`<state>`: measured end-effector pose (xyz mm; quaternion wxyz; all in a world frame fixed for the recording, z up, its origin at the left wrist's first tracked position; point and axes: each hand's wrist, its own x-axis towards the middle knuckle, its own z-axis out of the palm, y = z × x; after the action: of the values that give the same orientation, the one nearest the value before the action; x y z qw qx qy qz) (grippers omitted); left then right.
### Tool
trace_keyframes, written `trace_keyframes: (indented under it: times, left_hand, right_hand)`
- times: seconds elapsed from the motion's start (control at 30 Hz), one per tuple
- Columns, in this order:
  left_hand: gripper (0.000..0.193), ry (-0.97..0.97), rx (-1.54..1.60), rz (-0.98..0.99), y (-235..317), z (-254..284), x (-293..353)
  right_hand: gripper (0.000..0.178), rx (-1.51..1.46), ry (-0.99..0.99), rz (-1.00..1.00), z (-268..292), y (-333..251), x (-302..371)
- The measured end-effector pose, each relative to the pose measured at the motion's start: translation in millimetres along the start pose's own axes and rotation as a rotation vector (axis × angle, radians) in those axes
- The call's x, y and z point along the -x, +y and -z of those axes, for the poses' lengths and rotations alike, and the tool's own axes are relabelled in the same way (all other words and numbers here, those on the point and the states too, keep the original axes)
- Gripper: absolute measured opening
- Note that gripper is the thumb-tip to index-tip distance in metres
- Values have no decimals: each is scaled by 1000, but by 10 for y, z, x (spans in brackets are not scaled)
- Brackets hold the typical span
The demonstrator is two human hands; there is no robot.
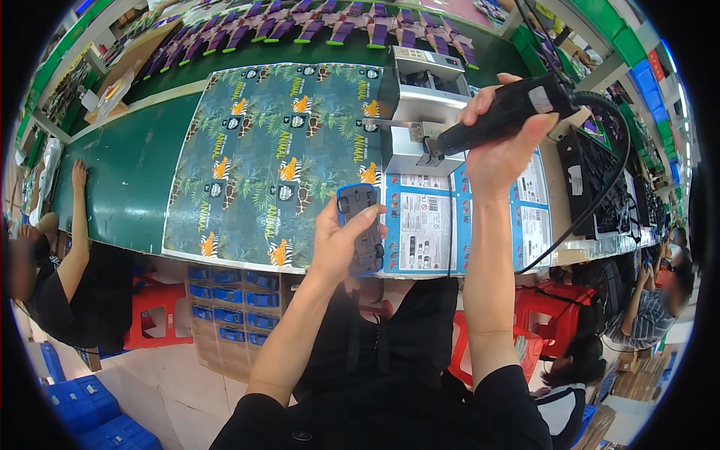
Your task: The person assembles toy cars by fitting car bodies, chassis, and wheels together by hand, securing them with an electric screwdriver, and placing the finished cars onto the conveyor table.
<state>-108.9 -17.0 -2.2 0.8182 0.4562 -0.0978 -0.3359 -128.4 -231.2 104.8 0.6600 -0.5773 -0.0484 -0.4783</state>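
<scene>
My left hand [336, 238] grips a toy car [366, 251] at the table's front edge. The car's black underside faces up, and a blue rim of body shows at its far end. In my right hand [504, 154] is a black electric screwdriver [517, 112], its cable [624, 142] curving down on the right. The screwdriver points left, with its front end at the metal fitting of a silver screw feeder [409, 159]. Whether the bit touches a screw there is too small to tell.
A jungle-print sheet [262, 161] and blue printed sheets [424, 232] cover the table. Purple toy pieces [341, 31] line the far side. A black tray [600, 180] stands right. Below left is a carton with several blue cars [229, 315], near a red stool [154, 311]. A co-worker's arm [77, 217] rests left.
</scene>
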Motion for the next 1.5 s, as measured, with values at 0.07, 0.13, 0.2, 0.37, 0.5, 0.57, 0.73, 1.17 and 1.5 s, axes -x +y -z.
trace_keyframes:
  times: [0.07, 0.13, 0.2, 0.37, 0.5, 0.57, 0.73, 1.17, 1.5]
  left_hand:
    - [28, -2, 4, -1, -2, -1, 6]
    - [28, -3, 5, -4, 4, -3, 1]
    - [29, 6, 2, -2, 5, -8, 0]
    - [28, -2, -7, -21, 2, -23, 11]
    - [26, 19, -11, -50, -15, -44, 4]
    - [26, 31, -47, -48, -15, -25, 2]
    - [27, 23, -124, -55, -37, -20, 2]
    - [28, 7, -111, -29, -41, -22, 7]
    - [20, 35, -88, -42, 10, -50, 26]
  right_hand:
    - [77, 3, -8, 17, -8, 42, 28]
    - [67, 134, -107, 49, -49, 6, 21]
    - [50, 107, -129, 39, -115, -56, -22]
    - [20, 207, -48, -37, -278, -179, -78]
    - [24, 306, -24, -71, -287, -169, -193]
    - [22, 248, 2, -298, -259, -163, -191]
    - [25, -274, 100, -272, -39, -305, 252]
    - [31, -290, -112, -6, -458, -303, 699]
    - [31, -245, -168, 28, -493, -298, 753]
